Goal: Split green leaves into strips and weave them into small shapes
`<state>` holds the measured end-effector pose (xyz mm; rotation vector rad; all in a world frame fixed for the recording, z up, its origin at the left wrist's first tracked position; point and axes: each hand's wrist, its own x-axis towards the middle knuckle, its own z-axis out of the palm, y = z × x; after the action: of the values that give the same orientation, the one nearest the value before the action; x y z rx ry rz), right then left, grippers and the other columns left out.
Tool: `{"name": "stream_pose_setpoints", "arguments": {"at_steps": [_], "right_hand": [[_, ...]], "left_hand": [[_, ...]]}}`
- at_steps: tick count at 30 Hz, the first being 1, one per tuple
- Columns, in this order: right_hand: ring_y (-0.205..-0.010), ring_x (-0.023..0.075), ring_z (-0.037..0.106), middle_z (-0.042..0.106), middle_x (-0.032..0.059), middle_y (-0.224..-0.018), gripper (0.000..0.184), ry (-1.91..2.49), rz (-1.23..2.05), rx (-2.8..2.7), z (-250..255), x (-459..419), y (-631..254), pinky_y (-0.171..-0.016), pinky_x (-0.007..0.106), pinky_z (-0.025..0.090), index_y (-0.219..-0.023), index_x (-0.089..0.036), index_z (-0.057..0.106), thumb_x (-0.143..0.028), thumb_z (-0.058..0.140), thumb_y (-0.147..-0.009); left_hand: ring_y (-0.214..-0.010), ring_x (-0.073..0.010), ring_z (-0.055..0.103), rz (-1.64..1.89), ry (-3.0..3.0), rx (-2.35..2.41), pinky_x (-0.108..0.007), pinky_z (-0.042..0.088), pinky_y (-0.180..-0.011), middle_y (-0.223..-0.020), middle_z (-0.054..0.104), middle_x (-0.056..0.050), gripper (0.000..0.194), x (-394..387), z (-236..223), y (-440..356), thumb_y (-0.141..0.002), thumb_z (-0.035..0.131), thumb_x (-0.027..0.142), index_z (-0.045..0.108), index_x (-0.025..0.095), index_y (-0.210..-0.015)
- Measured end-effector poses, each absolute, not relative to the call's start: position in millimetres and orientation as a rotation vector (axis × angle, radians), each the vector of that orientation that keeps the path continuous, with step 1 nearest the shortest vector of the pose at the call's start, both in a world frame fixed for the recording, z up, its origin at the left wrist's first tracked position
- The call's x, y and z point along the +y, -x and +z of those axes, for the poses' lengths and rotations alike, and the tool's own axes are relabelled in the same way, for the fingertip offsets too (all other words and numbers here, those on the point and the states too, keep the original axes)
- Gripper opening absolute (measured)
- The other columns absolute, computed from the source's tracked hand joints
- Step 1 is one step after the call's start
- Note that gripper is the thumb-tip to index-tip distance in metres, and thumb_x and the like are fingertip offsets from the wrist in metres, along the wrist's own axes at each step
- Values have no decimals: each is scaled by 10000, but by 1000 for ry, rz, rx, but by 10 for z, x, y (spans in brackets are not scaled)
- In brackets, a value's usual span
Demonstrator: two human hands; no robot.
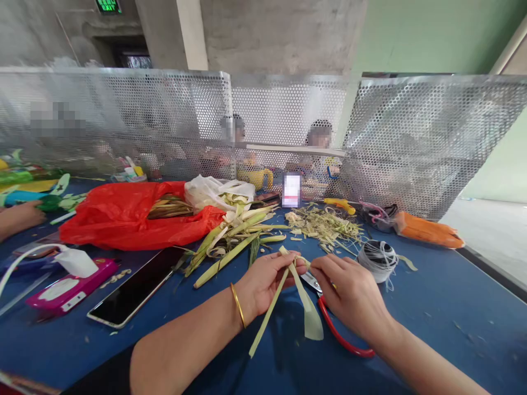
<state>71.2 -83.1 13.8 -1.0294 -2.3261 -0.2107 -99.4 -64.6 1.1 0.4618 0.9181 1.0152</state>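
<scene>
Strips (268,318) hang from my left hand (263,282), finger and thumb pinched tight on their top, the thin one slanting down left, the wide one down right, nearer my right hand (356,293), its fingers closed on what I cannot tell.

Perforated metal partition (123,115) along a blue tabletop (411,323), grey concrete wall (280,33) meeting pale green wall (405,41).

A slim, smooth, gold-coloured bangle (237,305) circles the left wrist, a plain rounded band below the left hand (267,280). A black sleeve (105,370) covers the upper part of that arm; the right hand (354,291) and forearm are bare.
</scene>
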Motion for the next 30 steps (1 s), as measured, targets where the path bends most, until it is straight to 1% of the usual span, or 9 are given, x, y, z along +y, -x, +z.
{"name": "stream_pose_setpoints", "arguments": {"at_steps": [3, 7, 10, 13, 15, 17, 20, 23, 30], "right_hand": [[-752, 153, 571, 642, 41, -854, 172, 830, -226, -2275, 167, -888, -676, -711, 293, 367, -961, -194, 618, -176, 448, -946], [-842, 185, 564, 626, 48, -878, 234, 596, -301, -2528, 77, -966, -563, -848, 361, 375, -1041, -192, 606, -121, 413, -929], [-841, 201, 549, 602, 56, -840, 213, 543, -427, -2682, -25, -987, -508, -946, 404, 350, -970, -165, 603, -136, 393, -941], [-752, 191, 534, 581, 50, -769, 237, 536, -477, -2683, -73, -981, -508, -896, 396, 382, -826, -167, 584, -124, 380, -940], [-739, 187, 538, 592, 56, -775, 242, 613, -346, -2560, -65, -964, -525, -792, 362, 413, -822, -169, 581, -121, 373, -935], [-739, 181, 552, 607, 58, -791, 217, 791, -81, -2309, -45, -932, -544, -703, 320, 420, -830, -176, 587, -164, 398, -936], [-699, 170, 575, 617, 45, -754, 201, 1062, 453, -1807, -46, -848, -558, -644, 284, 439, -763, -181, 586, -295, 507, -908], [-659, 180, 600, 630, 36, -706, 254, 1127, 883, -1453, -97, -766, -553, -611, 285, 466, -742, -173, 594, -411, 614, -827], [-652, 196, 639, 674, 44, -665, 388, 1186, 1178, -1261, -114, -760, -505, -615, 290, 480, -755, -161, 610, -537, 693, -708]], "left_hand": [[-598, -104, 637, 1028, -485, 933, -166, 462, -488, -739, 688, -48, 59, -672, 17, 967, -805, 624, 120, 657, 106, -851], [-593, -111, 624, 1027, -511, 881, -194, 475, -536, -741, 676, -49, 67, -711, -43, 925, -789, 625, 101, 653, 100, -850], [-607, -121, 625, 1023, -531, 861, -210, 480, -569, -741, 672, -51, 108, -734, -107, 909, -750, 664, 106, 658, 99, -858], [-618, -113, 620, 1012, -565, 849, -194, 469, -575, -739, 670, -54, 163, -747, -140, 910, -716, 707, 128, 666, 89, -869], [-599, -97, 607, 996, -591, 855, -177, 453, -545, -738, 667, -49, 193, -751, -130, 918, -706, 728, 152, 673, 88, -879], [-586, -90, 606, 983, -603, 866, -174, 460, -539, -736, 668, -44, 180, -751, -99, 927, -716, 728, 169, 679, 93, -872], [-640, -120, 650, 976, -609, 884, -193, 491, -561, -769, 693, -65, 137, -747, -40, 937, -752, 698, 184, 687, 104, -862], [-665, -133, 664, 993, -615, 905, -190, 490, -545, -787, 706, -83, 140, -741, -2, 943, -766, 686, 201, 692, 111, -873], [-666, -122, 653, 1049, -741, 926, -153, 442, -506, -756, 686, -43, 231, -749, 7, 947, -634, 780, 133, 695, 124, -849]]}}
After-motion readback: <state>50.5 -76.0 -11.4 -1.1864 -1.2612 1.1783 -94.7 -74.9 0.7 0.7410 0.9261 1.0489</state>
